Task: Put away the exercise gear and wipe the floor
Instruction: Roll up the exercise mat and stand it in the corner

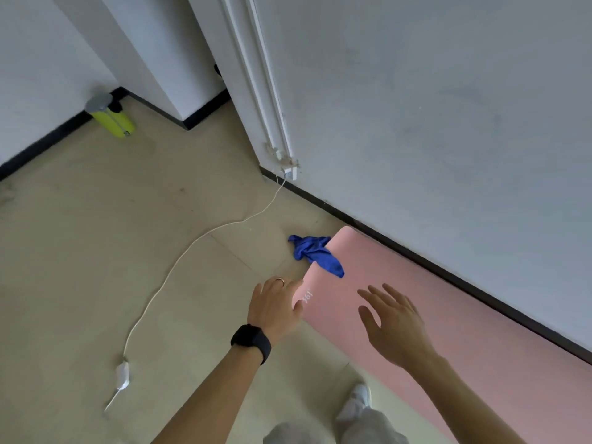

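Observation:
A pink exercise mat (448,322) lies flat on the floor along the right wall. A crumpled blue cloth (315,251) sits on the mat's far corner, half on the floor. My left hand (275,307), with a ring and a black wrist band, hovers at the mat's near-left edge, fingers extended toward it. My right hand (392,325) is spread open above the mat, holding nothing.
A white charging cable (179,264) runs from a wall socket (290,173) across the beige floor to an adapter (122,374). A yellow-green bottle with a grey lid (110,118) stands by the far-left wall. My legs and a white shoe (355,402) are at the bottom.

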`<state>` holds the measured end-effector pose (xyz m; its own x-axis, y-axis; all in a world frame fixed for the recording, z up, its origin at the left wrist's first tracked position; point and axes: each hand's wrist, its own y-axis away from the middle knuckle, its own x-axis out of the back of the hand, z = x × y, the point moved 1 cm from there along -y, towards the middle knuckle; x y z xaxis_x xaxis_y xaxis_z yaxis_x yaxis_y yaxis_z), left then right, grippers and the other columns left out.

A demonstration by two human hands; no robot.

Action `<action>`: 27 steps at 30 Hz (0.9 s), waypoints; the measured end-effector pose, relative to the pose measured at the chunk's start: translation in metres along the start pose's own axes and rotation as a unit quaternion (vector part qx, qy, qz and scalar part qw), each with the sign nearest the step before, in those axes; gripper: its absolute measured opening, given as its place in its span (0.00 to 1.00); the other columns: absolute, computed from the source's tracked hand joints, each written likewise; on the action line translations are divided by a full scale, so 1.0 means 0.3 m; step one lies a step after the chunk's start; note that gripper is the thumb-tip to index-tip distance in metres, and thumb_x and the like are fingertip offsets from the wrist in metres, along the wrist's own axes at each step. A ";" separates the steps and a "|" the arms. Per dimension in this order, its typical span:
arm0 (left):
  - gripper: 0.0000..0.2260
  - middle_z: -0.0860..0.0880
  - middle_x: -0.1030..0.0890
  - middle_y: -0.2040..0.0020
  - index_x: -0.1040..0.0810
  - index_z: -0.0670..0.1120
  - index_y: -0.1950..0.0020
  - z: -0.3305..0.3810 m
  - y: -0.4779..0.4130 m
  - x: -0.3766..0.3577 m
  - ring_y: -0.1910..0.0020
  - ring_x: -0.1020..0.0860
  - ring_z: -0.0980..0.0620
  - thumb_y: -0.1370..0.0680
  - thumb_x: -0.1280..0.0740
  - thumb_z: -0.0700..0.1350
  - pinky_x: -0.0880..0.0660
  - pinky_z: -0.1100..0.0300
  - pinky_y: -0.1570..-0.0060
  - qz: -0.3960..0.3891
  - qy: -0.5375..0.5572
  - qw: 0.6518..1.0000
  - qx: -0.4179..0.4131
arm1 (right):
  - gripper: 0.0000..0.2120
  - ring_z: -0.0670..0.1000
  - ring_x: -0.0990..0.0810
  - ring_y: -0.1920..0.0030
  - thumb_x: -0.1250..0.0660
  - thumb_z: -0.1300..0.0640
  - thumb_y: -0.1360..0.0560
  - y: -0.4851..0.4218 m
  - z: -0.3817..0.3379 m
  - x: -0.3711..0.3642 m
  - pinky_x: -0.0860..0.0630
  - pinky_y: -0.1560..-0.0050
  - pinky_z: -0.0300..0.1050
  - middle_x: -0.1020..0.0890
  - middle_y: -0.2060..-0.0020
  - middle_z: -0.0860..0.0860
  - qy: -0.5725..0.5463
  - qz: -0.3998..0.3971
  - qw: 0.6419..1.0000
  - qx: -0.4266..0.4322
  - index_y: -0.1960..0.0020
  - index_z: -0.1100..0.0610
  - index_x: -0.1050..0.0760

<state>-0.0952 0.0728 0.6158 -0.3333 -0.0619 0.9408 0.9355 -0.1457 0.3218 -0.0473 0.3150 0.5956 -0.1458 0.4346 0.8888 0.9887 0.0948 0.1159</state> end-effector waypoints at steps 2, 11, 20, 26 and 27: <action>0.21 0.51 0.27 0.29 0.31 0.55 0.27 -0.020 -0.113 -0.011 0.29 0.33 0.50 0.20 0.40 0.52 0.36 0.52 0.34 -0.018 0.002 1.000 -0.016 | 0.26 0.56 0.25 0.31 0.50 0.41 0.21 -0.086 -0.007 -0.037 0.27 0.34 0.56 0.19 0.36 0.48 -0.010 -0.020 0.999 -0.023 0.34 0.48 0.22; 0.21 0.52 0.31 0.26 0.32 0.57 0.27 -0.163 -0.600 -0.213 0.30 0.32 0.50 0.21 0.41 0.52 0.38 0.54 0.33 -0.129 -0.033 0.987 -0.095 | 0.26 0.56 0.25 0.31 0.51 0.40 0.22 -0.387 0.014 -0.317 0.27 0.34 0.54 0.20 0.36 0.46 -0.015 -0.080 0.988 -0.135 0.33 0.46 0.22; 0.22 0.50 0.30 0.29 0.34 0.54 0.26 -0.350 -1.218 -0.716 0.29 0.35 0.47 0.20 0.41 0.53 0.38 0.49 0.32 -0.189 -0.107 0.959 -0.180 | 0.29 0.55 0.34 0.25 0.54 0.39 0.21 -0.777 0.200 -0.860 0.34 0.27 0.54 0.25 0.30 0.48 -0.060 -0.094 0.964 -0.241 0.28 0.48 0.28; 0.24 0.48 0.31 0.28 0.36 0.53 0.26 -0.436 -1.516 -1.344 0.32 0.34 0.44 0.21 0.39 0.54 0.34 0.47 0.36 -0.207 -0.136 0.953 -0.176 | 0.26 0.51 0.44 0.21 0.48 0.43 0.17 -0.917 0.465 -1.523 0.42 0.24 0.47 0.37 0.22 0.46 -0.087 -0.193 0.932 -0.295 0.21 0.49 0.42; 0.24 0.48 0.31 0.28 0.36 0.52 0.26 -0.451 -1.554 -1.449 0.32 0.33 0.44 0.21 0.38 0.54 0.32 0.47 0.38 -0.201 -0.121 0.960 -0.154 | 0.27 0.51 0.43 0.22 0.47 0.43 0.17 -0.933 0.510 -1.640 0.42 0.24 0.48 0.38 0.22 0.47 -0.095 -0.204 0.927 -0.299 0.20 0.50 0.43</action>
<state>-0.4025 0.0340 0.0424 -0.5879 0.2854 0.7569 0.6462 -0.3972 0.6517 -0.2574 0.2117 0.0580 -0.4590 0.6277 0.6287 0.6839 -0.2021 0.7010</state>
